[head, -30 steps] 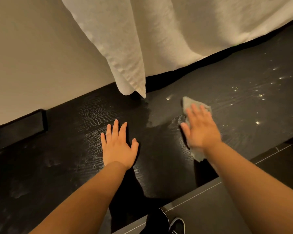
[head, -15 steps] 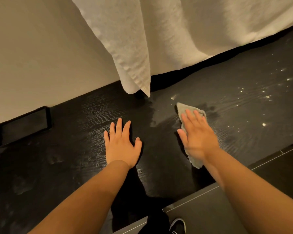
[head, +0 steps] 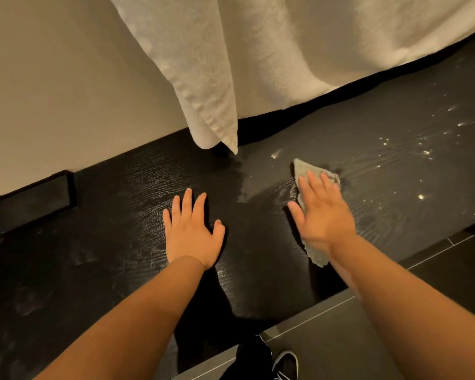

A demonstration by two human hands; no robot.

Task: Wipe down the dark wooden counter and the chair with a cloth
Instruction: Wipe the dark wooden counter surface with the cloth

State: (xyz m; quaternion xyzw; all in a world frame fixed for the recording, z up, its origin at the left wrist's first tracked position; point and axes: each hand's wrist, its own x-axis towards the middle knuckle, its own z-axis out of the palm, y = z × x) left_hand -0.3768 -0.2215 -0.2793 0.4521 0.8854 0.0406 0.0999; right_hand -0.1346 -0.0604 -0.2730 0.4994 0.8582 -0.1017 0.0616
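Observation:
The dark wooden counter (head: 115, 237) runs across the view, with a wet sheen near its middle and bright specks to the right. A small grey cloth (head: 303, 171) lies flat on it. My right hand (head: 321, 215) presses down on the cloth with straight fingers, and the cloth's ends show beyond the fingertips and below the wrist. My left hand (head: 192, 231) rests flat on the bare wood to the left, fingers spread. No chair is in view.
A white towel (head: 272, 56) hangs over the counter's back edge, its corner just above the wood. A black rectangular plate (head: 30, 204) sits at the wall on the left. Grey floor tiles (head: 340, 338) and a dark shoe (head: 285, 363) lie below the counter's front edge.
My right hand has slid the cloth slightly leftward across the counter. My left hand has stayed flat in the same spot.

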